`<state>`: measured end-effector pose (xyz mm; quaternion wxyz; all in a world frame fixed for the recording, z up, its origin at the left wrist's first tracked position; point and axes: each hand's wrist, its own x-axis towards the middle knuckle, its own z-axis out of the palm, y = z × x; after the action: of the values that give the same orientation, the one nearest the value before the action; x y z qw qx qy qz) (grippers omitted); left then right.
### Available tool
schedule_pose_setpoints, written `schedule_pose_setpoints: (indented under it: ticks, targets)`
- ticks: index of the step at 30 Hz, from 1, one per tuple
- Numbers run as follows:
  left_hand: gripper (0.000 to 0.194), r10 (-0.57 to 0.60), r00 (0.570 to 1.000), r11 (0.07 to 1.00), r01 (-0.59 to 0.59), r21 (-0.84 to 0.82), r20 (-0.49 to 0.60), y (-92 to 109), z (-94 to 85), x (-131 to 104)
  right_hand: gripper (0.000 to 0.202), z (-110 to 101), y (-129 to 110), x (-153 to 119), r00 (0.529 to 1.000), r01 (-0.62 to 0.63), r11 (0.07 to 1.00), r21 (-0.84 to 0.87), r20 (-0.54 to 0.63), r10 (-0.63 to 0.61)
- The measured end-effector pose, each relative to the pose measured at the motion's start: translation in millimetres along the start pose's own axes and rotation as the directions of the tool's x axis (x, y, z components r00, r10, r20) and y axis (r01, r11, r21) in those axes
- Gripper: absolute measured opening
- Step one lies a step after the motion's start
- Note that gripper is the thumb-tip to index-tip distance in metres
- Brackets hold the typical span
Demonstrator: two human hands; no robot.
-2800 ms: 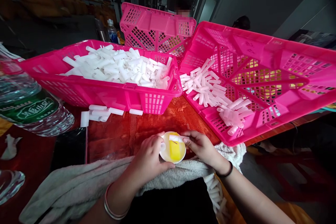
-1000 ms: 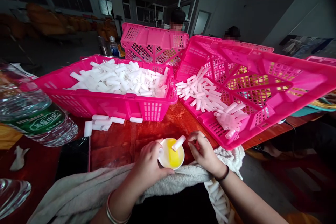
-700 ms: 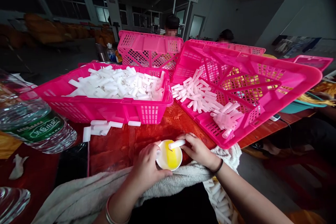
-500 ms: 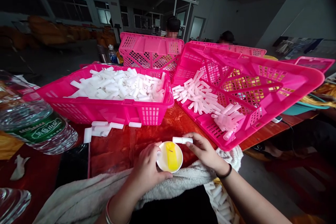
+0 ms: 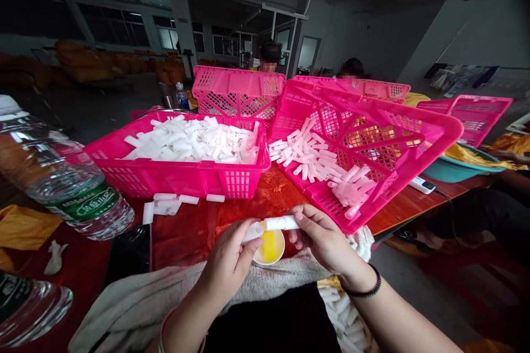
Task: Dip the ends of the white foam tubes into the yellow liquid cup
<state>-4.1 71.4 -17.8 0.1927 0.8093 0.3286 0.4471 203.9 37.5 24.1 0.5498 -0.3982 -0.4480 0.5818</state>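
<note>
My right grip (image 5: 322, 236) is pinched on a white tube (image 5: 278, 224), opaque and nearly level, with a faint line across it. My left grip (image 5: 231, 252) is closed around a clearer, hollow tube piece (image 5: 253, 231), its round mouth facing the first; whether they touch, I cannot tell. Below I see a white cup (image 5: 280, 255) with yellow material (image 5: 270, 249), and farther the bench (image 5: 186, 237).

One frosty white tube (image 5: 252, 232) is angled with its round open end showing, and a second, solid-white tube (image 5: 278, 223) lies nearly level, tip right up by that opening (can't tell if they're touching). Just below both there's a small white cup (image 5: 280, 251) with a bright yellow strip (image 5: 269, 248) inside.
</note>
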Motion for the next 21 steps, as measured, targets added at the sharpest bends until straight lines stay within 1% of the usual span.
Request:
schedule_pose_setpoints:
  ticks: [5,10,16,19,21]
  targets:
    - [0.025,0.098,0.994,0.989,-0.104,0.106,0.057,31,-19.0,6,0.042,12,-16,-20,1.000,0.020,0.990,-0.141,0.009,-0.019]
    - [0.027,0.179,0.981,0.955,-0.191,0.225,0.074,55,-33.5,2,0.044,20,-36,-40,0.996,0.089,0.959,-0.269,0.002,-0.091]
    - [0.025,0.251,0.965,0.908,-0.262,0.327,0.077,81,-41.1,-5,0.036,28,-50,-57,0.977,0.208,0.911,-0.355,0.032,-0.211]
    - [0.026,0.270,0.961,0.897,-0.274,0.347,0.059,94,-42.6,-7,0.032,31,-54,-64,0.969,0.245,0.890,-0.385,0.069,-0.237]
    - [0.026,0.261,0.964,0.894,-0.264,0.361,0.059,101,-43.0,-10,0.030,33,-55,-69,0.964,0.266,0.870,-0.415,0.104,-0.245]
